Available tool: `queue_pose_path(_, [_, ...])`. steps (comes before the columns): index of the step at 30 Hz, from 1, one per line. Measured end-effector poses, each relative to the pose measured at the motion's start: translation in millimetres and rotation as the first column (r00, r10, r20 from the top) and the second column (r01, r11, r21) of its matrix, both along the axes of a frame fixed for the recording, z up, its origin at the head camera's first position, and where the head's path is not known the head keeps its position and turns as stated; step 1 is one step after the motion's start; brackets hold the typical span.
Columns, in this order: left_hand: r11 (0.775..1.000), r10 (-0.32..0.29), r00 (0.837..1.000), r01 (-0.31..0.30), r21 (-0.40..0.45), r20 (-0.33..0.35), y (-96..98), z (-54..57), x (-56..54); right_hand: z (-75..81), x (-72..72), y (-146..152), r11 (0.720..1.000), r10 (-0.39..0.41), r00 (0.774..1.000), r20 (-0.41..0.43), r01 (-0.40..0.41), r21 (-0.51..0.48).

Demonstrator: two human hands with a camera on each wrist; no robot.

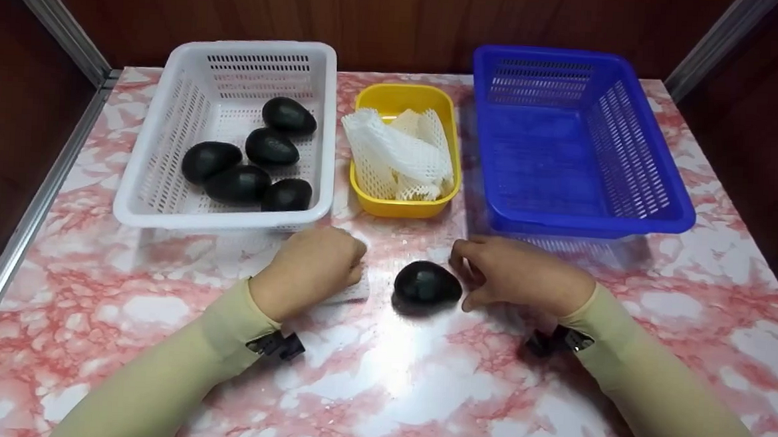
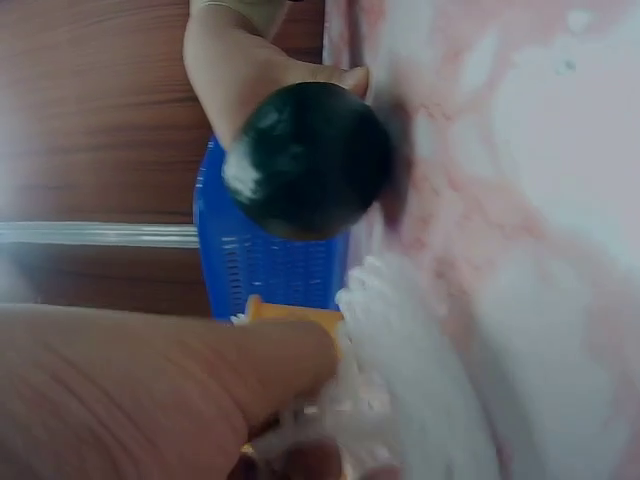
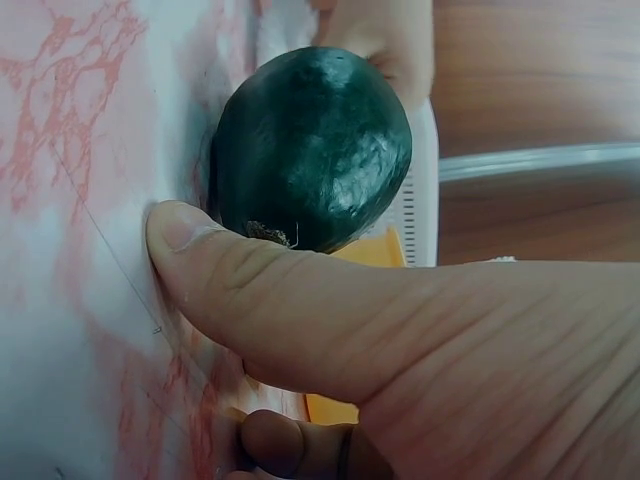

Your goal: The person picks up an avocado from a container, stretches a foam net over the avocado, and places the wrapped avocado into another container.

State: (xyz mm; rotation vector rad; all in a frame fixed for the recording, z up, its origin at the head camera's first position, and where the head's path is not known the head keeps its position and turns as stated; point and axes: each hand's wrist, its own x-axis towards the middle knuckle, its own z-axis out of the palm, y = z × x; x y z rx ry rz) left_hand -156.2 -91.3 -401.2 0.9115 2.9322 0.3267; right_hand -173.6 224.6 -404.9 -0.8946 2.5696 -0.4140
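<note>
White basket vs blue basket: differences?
Contents: the white basket holds five avocados; the blue basket has none, its floor bare.
Place: the white basket stands on the person's left, the blue basket on their right, with the yellow tub between them.
Shared: both are open-topped, with slotted walls, and stand on the table.

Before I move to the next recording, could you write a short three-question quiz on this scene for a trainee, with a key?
1. How many avocados lie in the white basket?
2. True or false: the left hand holds a white foam net.
3. From the person's side, where does the blue basket stand relative to the yellow tub? A) left; B) right; C) underneath.

Key:
1. Five.
2. True.
3. B.
</note>
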Motion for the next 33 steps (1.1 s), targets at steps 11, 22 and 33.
queue_pose_path(11, [0.998,-0.045,0.988,0.036,0.059,0.146,-0.1,2.0,3.1,-1.4,0.6,-0.3,1.000,0.001,1.000,-0.004,-0.001,0.008])
queue_pose_path(22, [0.999,0.049,0.981,-0.049,-0.002,0.187,3.6,1.9,7.3,-1.7,-0.9,-1.4,1.000,-0.001,1.000,-0.001,0.001,0.004])
queue_pose_path(33, [0.998,0.043,0.957,-0.053,0.028,0.286,8.8,-1.4,1.5,-2.1,-1.0,-0.4,1.000,-0.011,1.000,0.005,0.011,-0.010])
